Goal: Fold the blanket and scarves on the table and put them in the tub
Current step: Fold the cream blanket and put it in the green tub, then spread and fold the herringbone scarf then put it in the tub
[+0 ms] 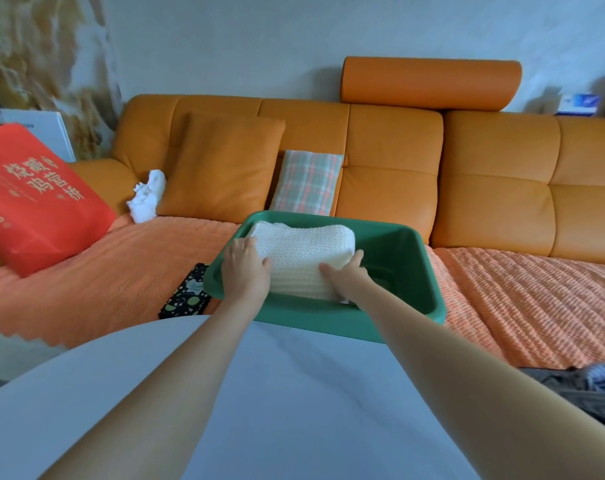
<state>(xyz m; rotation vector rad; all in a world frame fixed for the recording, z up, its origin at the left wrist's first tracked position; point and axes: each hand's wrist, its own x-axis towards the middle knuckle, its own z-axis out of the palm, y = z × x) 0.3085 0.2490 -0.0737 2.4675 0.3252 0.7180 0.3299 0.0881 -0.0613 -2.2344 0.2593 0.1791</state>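
A folded white knitted blanket [303, 258] lies in the left part of the green tub [398, 258], which stands on the sofa just past the white table [294, 393]. My left hand [245, 268] grips the blanket's left side over the tub's rim. My right hand [346, 275] holds its near right corner inside the tub. The tub's right half shows bare green floor. A dark grey and blue cloth [585, 386] lies at the table's right edge.
The orange sofa [467, 168] carries an orange cushion [221, 168], a plaid pillow [308, 181], a white crumpled cloth [147, 197] and a red bag [34, 199]. A black patterned item [187, 292] lies left of the tub.
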